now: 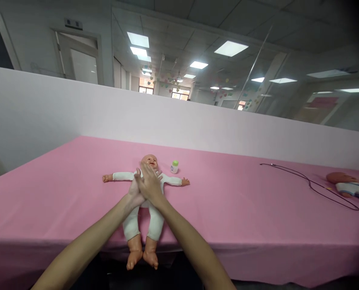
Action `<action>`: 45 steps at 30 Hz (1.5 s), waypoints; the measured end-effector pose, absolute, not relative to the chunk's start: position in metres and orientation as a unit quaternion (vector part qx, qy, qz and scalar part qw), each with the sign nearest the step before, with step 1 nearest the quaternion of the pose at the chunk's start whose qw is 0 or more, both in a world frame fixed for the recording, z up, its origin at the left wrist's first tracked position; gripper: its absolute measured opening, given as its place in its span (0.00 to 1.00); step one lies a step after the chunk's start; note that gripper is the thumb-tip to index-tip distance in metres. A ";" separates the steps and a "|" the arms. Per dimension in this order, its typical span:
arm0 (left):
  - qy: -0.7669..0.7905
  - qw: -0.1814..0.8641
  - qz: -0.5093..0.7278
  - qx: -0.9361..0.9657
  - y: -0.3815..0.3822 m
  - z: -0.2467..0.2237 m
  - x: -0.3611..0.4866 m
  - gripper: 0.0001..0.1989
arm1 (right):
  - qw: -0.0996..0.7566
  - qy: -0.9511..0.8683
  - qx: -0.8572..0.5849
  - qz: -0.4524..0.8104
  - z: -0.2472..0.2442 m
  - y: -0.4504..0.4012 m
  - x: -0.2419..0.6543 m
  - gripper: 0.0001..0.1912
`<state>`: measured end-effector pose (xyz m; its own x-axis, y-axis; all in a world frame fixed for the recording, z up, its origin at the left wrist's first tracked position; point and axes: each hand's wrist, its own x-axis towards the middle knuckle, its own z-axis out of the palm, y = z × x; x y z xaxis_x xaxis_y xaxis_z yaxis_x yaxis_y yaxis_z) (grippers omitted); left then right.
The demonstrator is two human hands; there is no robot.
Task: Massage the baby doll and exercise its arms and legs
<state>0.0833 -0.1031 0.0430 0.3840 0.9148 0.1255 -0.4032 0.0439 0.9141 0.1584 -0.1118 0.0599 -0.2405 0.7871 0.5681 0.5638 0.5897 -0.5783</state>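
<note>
A baby doll (155, 211) in a white long-sleeved suit lies on its back, its bare plastic head at the far side and its feet over the near table edge. My right hand (151, 185) lies crossed over my left hand (135, 194), both pressed on the doll's chest. The doll's chest is hidden beneath them. Neither hand grips anything. A small white bottle with a green cap (174, 166) stands just beyond the doll's left arm.
The pink-covered table (46, 197) stretches wide. At its right lie a second doll (347, 185) and a thin black cord (310, 181). A pale partition wall (77, 108) runs along the far side, with glass panels and an office beyond it.
</note>
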 end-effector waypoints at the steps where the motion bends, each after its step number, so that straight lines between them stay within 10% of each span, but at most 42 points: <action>1: 0.232 0.691 0.488 0.479 -0.104 0.045 0.076 0.46 | 0.443 -0.762 -0.454 0.129 0.059 -0.105 0.168 0.39; 19: 0.503 0.228 0.254 0.794 -0.042 -0.007 0.069 0.39 | 0.330 -0.747 -0.547 0.184 -0.009 -0.062 0.222 0.34; 29: 0.502 0.284 0.190 0.794 -0.076 -0.013 0.025 0.50 | 0.276 -0.710 -0.593 0.261 -0.014 -0.112 0.244 0.45; 45: 0.515 0.237 0.214 0.795 -0.038 -0.007 0.056 0.44 | 0.296 -0.730 -0.585 0.191 -0.012 -0.051 0.231 0.36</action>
<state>0.0560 -0.0378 -0.0073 0.3769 0.9212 0.0966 0.7185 -0.3566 0.5971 0.2315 -0.0505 -0.0121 -0.1401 0.9679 0.2087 0.7419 0.2422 -0.6253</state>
